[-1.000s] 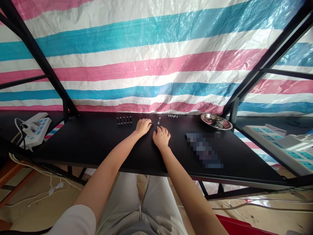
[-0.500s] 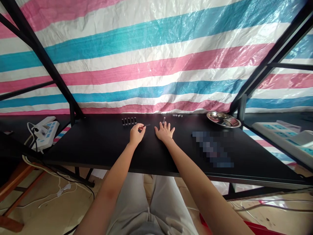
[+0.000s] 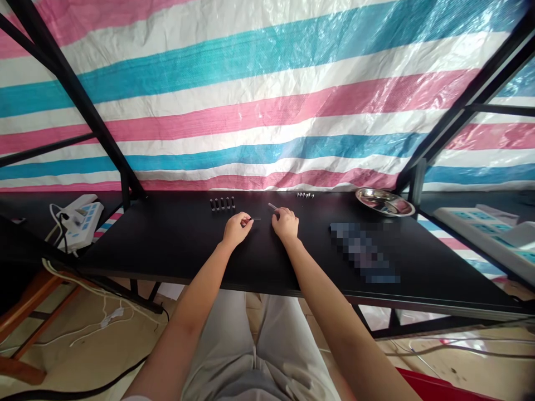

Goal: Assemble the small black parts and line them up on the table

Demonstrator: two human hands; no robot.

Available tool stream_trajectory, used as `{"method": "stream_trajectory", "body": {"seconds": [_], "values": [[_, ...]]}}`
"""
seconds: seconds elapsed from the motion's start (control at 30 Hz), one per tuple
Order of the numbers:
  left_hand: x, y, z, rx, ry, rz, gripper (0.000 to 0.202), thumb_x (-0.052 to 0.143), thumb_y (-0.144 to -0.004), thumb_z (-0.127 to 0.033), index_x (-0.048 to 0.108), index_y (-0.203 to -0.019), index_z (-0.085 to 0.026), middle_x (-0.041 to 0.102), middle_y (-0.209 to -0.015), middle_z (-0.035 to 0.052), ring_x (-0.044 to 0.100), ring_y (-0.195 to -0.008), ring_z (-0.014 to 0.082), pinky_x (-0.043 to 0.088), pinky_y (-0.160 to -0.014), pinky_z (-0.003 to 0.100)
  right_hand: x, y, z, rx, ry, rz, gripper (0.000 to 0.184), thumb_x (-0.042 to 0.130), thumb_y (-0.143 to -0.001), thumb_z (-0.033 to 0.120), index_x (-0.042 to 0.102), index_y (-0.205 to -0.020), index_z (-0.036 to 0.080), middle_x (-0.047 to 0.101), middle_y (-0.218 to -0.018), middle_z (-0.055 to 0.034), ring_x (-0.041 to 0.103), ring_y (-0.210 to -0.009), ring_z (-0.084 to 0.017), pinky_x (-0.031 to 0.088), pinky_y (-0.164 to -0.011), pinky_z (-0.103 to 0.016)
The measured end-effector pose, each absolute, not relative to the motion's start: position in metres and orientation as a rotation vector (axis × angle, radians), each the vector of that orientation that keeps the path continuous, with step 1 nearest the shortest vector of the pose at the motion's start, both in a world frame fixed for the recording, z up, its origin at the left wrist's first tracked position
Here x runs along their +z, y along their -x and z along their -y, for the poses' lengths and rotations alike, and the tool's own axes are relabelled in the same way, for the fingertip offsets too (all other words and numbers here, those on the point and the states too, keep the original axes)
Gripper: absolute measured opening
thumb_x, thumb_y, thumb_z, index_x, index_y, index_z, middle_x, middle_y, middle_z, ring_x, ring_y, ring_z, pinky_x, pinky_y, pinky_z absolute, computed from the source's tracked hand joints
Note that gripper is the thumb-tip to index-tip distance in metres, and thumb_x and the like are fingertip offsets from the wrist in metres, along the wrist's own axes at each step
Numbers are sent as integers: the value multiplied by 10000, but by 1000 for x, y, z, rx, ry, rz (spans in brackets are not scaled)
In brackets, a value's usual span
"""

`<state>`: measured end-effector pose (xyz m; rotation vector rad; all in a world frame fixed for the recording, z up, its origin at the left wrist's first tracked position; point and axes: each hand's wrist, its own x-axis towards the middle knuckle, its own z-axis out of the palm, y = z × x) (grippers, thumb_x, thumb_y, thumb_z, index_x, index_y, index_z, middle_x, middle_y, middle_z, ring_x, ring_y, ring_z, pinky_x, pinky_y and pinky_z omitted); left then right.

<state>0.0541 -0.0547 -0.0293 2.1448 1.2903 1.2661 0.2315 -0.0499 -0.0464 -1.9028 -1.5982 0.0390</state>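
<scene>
My left hand [image 3: 236, 229] is closed in a pinch, low over the black table, on a small thin dark stick-like piece [image 3: 256, 219] that points right. Across a short gap, my right hand [image 3: 286, 224] has its fingers curled around the lower end of a small pale, see-through tube [image 3: 272, 206]. The tube's tip leans up and to the left. Beyond my left hand stands a row of several short black cylinders with light ends [image 3: 222, 204]. Several tiny shiny pieces [image 3: 305, 195] lie in a row behind my right hand.
A round shiny metal dish [image 3: 384, 203] sits at the table's back right. A pixelated patch [image 3: 364, 253] covers something on the right. White power strips lie beside the table at left [image 3: 86, 225] and right [image 3: 480, 228]. Black frame posts [image 3: 412, 175] and a striped sheet [image 3: 267, 106] bound the back.
My right hand's spread fingers have closed on the pale tube, which has turned from upright to leaning left. My left hand has shifted slightly right and nearer, still pinching the dark piece.
</scene>
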Motion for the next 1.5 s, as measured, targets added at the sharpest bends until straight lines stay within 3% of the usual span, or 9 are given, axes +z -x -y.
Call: {"method": "stream_trajectory", "body": {"seconds": [0.17,0.6,1.13,1.5], "values": [[-31,-54,54,1253,-2076,-1282,65,585,-724,-227,593,-770,-182,624,-704,4,552,-610,104,458,-635,238,-45,-234,50,36,1779,1565,205,413,-791,210,600,-855,153,609,-924,-108,530,-889,-228,397,-784,-349],[-34,-51,42,1403,-1552,-1208,209,637,-688,-326,634,-787,-143,652,-735,42,600,-670,129,488,-673,272,-38,-221,57,406,1190,1310,289,408,-846,429,527,-894,170,572,-724,-32,544,-670,-146,450,-684,-287],[-21,-52,49,1371,-1393,-1224,201,640,-687,-305,615,-802,-142,658,-734,49,613,-657,139,485,-602,261,-40,-220,51,513,1091,1299,348,452,-808,512,524,-842,173,546,-660,-10,525,-620,-132,450,-630,-278],[-25,-57,53,1293,-1663,-1122,208,663,-665,-316,645,-775,-140,653,-726,44,587,-640,123,478,-638,263,-43,-215,53,581,1108,1365,355,432,-813,514,528,-850,175,549,-640,-5,520,-591,-128,446,-603,-266]]}}
